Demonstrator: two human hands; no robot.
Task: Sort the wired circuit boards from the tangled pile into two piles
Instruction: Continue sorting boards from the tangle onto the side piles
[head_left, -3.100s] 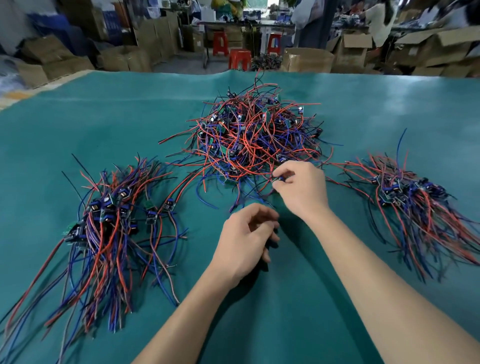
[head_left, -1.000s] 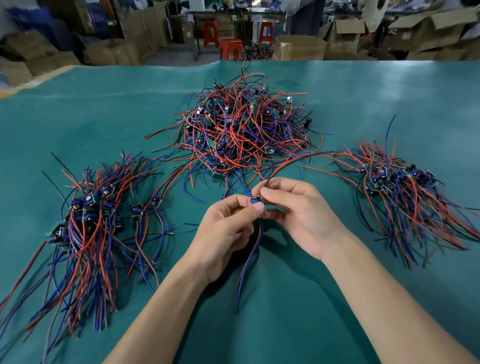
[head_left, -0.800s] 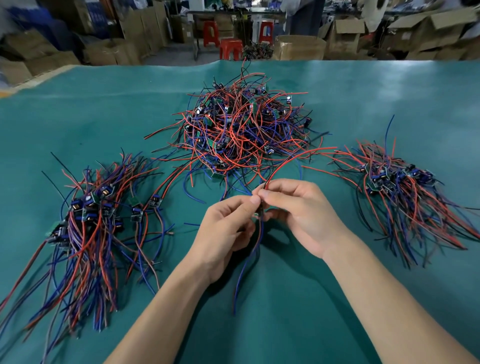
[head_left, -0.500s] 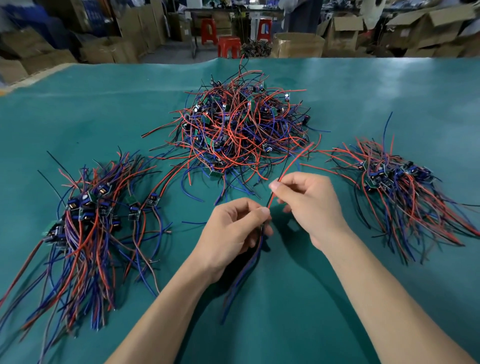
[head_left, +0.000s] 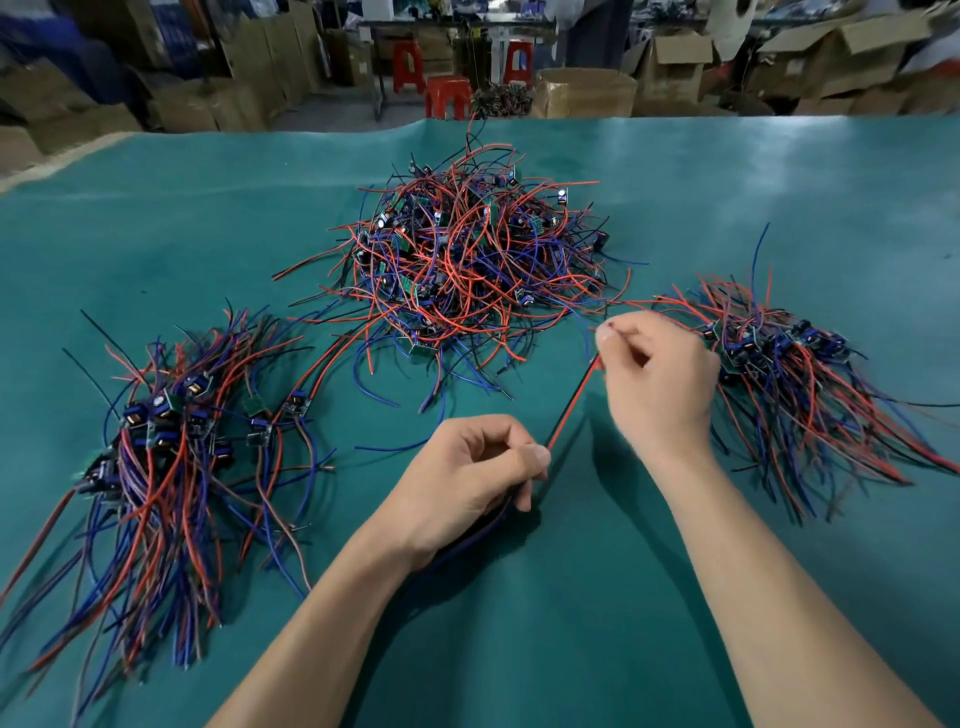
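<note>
A tangled pile (head_left: 467, 260) of small circuit boards with red, blue and black wires lies at the table's middle far side. A sorted pile (head_left: 171, 447) lies at the left and another sorted pile (head_left: 789, 374) at the right. My left hand (head_left: 467, 478) pinches one wired board, which is hidden inside the fingers; its blue and black wires trail below the hand. A red wire (head_left: 571, 405) of that board runs taut up to my right hand (head_left: 660, 379), which pinches its far end beside the right pile.
The table is covered with a teal mat (head_left: 571, 623). Beyond its far edge stand cardboard boxes (head_left: 584, 93) and red stools (head_left: 449, 96). Loose wire ends stick out of all three piles toward the hands.
My right hand pulled a board out of the tangle and both hands held it together. Now the hands have parted: the right slid out along the red wire, the left dropped slightly.
</note>
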